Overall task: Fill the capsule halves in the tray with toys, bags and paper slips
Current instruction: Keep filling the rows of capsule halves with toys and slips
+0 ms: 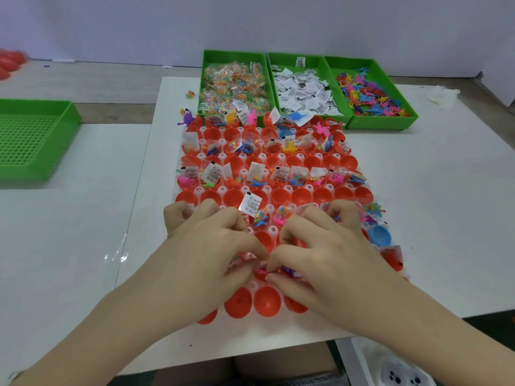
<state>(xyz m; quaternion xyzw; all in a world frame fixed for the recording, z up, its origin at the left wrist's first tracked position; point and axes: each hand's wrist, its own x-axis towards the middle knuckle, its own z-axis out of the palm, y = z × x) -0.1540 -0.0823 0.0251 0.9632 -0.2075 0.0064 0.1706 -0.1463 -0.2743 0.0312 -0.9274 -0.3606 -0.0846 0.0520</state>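
Capsule halves (267, 300) at the tray's (309, 188) 6 o'clock end: left hand (206, 246) and right hand (328, 252) both pinch small toys (262, 272); each should be pressed fully down, one cup at a time.

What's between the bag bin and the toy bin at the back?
The green bin of paper slips sits between the bag bin and the toy bin, side by side with both, as the head view shows.

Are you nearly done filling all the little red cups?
Not yet. Several far rows of capsule halves already hold toys, bags and slips. The left hand and right hand are pinching toys into a near half. Other rows of red halves sit empty, and the green bins hold plenty more.
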